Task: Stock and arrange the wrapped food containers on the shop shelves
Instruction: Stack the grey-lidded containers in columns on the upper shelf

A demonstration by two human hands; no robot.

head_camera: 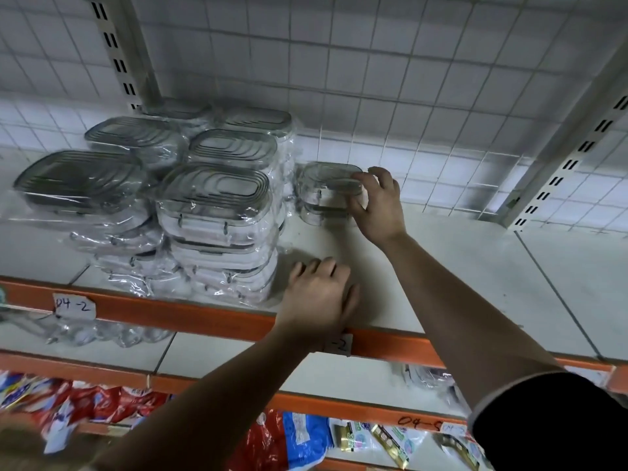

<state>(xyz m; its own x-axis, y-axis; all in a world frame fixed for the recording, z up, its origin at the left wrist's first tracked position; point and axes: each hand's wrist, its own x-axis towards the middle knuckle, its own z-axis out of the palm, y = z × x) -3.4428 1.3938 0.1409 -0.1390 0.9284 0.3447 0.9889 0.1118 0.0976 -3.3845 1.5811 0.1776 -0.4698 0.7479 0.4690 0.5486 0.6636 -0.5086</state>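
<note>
A white shelf (441, 266) carries tall stacks of wrapped containers (214, 212). Just right of the stacks, a small wrapped container (323, 185) sits with the right hand (379, 205) curling its fingers round it. Nearer, right of the stacks' front, the left hand (317, 297) rests on the shelf, fingers loosely bent.

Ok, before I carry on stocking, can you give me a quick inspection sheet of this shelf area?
Surface: white shelf with an orange front rail and handwritten paper tags.
Job's things: stacks of wrapped containers at the left; small wrapped container just right of them, seemingly on top of another.
Clutter: nothing seen on this shelf; snack packets lie on a lower one.
Grips: right hand holds the small wrapped container's right end; left hand rests on the shelf near its front, holding nothing.
Cables: nothing seen.
Surroundings: wire grid back panel and slotted uprights.
</note>
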